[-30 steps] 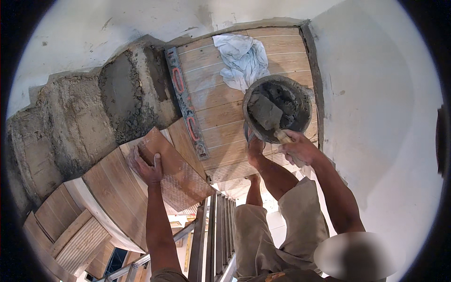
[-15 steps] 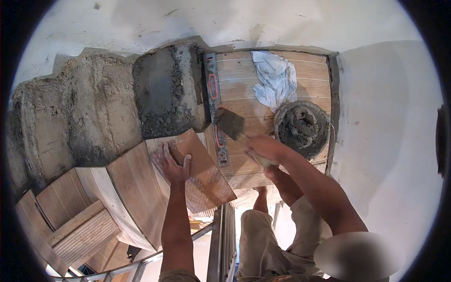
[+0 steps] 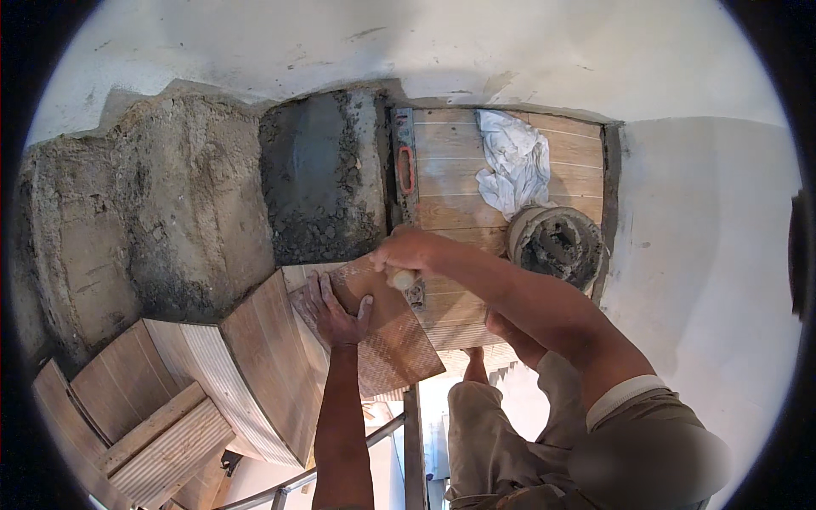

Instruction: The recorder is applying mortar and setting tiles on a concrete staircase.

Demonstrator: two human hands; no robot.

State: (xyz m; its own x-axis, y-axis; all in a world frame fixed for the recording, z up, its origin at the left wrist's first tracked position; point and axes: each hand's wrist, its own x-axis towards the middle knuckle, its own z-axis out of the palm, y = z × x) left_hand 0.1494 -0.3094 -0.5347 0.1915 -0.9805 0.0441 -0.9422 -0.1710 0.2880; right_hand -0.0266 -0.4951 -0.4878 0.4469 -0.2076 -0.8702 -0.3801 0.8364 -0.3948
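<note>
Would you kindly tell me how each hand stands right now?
Left hand: open, laid on the brown tile.
Right hand: closed, holding a pale tool handle.

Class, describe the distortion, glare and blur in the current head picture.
Head view: stair edges bow inside the black fisheye rim; glare bleaches detail below the landing, beside the trousers; a round patch blurs the lower right; the left hand looks fairly sharp.

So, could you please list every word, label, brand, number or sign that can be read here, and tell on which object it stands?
No text can be read in this view.
Long grey metal level with red-rimmed slot: any marking is too small and blurred to read.
Rectangular brown tile under the left hand: a textured pattern, no legible letters or numbers.
</note>
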